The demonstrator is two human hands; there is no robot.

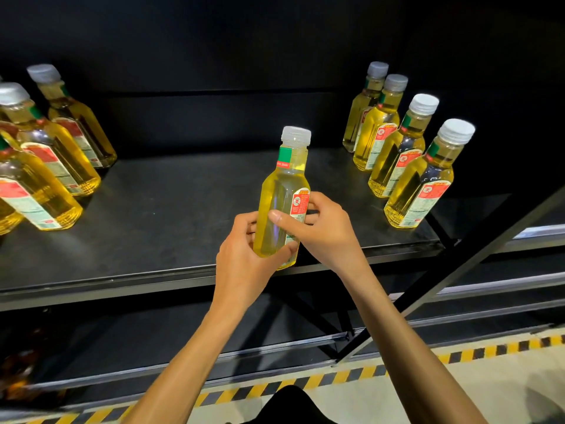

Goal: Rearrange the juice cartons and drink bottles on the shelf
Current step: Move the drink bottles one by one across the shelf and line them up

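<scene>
I held the yellow bottle [282, 191] upright at centre frame, over the front edge of the dark shelf [171, 215]. My left hand [244, 255] curled round its base, and my right hand [318, 228] pinched its labelled side just above. More bottles stood in rows at far left [52, 166] and upper right [409, 166].

a shop or stockroom: black metal shelving [122, 209] with rows of identical bottles [419, 179], hazard-striped floor [336, 377].
</scene>
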